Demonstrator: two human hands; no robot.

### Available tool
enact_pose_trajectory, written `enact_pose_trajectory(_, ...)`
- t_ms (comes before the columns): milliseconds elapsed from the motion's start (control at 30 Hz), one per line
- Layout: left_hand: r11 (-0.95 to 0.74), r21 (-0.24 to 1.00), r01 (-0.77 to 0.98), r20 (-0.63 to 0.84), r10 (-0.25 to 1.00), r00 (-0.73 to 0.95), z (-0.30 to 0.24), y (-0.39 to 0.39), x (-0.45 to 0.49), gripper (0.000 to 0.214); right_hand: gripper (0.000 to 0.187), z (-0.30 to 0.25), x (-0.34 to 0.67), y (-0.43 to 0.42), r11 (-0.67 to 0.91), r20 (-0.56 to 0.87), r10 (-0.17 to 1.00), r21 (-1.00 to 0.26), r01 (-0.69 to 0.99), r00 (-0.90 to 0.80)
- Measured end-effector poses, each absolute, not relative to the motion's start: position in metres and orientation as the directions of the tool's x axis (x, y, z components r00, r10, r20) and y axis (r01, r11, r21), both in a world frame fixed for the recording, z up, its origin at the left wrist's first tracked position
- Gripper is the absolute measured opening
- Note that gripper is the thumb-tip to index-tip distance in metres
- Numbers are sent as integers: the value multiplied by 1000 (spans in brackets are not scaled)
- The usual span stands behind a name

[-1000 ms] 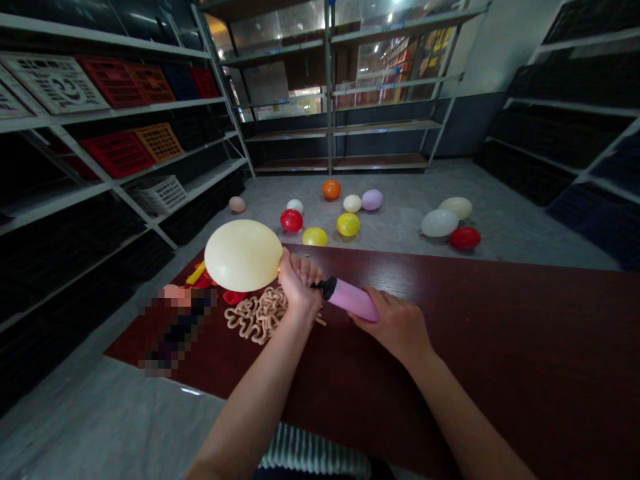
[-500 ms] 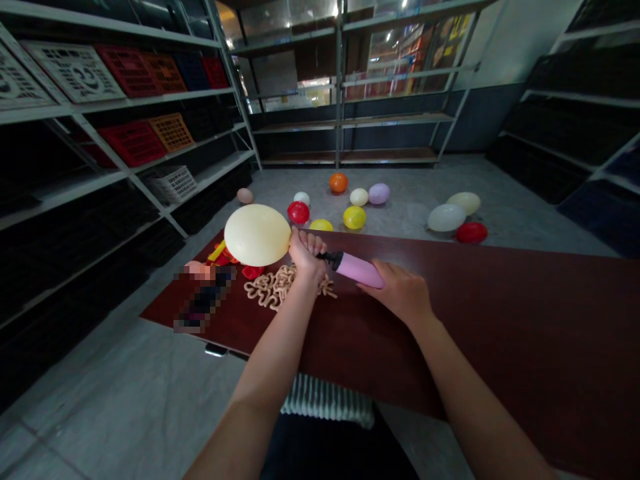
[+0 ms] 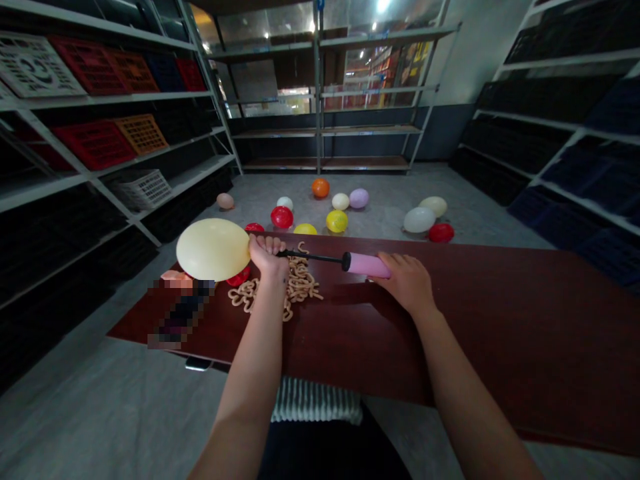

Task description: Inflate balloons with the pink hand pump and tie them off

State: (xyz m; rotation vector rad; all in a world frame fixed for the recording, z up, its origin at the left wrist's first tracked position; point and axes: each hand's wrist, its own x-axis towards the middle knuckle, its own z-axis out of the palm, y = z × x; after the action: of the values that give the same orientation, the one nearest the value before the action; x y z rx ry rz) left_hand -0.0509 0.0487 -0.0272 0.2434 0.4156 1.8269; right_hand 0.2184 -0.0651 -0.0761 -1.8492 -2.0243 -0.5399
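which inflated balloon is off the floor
The pale yellow balloon, held at its neck by the left hand above the table; the others lie on the floor.

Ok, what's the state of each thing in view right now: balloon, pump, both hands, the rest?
cream balloon: inflated, neck held in the left hand.
pump: black rod extended from the pink barrel.
left hand: closed around balloon neck and rod end.
right hand: closed on the pump barrel.
beige pile: limp, heaped on the table.
floor balloons: inflated, lying loose.
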Motion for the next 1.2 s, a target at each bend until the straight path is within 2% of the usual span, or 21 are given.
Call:
enact_pose_trajectory(133, -260, 411, -874, -13, 957, -291, -24, 45, -52, 47, 50, -74, 221, -68, 73, 520, 852, -6, 997, -59)
enact_pose_trajectory(300, -266, 409, -873, -4, 956, -293, -15, 36, -45, 49, 48, -71, 219, -71, 87, 532, 841, 43, 995, -97)
enact_pose_trajectory(500, -245, 415, -876, 52, 968, -246, -10, 21, -25, 52, 45, -70, 196, -74, 112, 510, 852, 42, 993, -118)
enact_pose_trajectory(700, -158, 473, -867, 56, 987, -149, -19, 7, 6, 55, 47, -71, 169, -76, 127, 508, 857, -41, 991, -89)
enact_pose_trajectory(833, -138, 506, -851, 15, 988, -151, -20, 7, 10, 56, 46, -71, 165, -74, 142, 515, 853, -82, 987, -80)
enact_pose_trajectory(1067, -149, 461, -874, 21, 987, -158, -22, 16, 0, 54, 51, -69, 167, -69, 129, 477, 876, -86, 988, -73)
enact_pose_trajectory(1200, -145, 472, -870, 6, 987, -161, -22, 20, -5, 54, 52, -71, 172, -67, 124, 512, 854, -35, 992, -89)
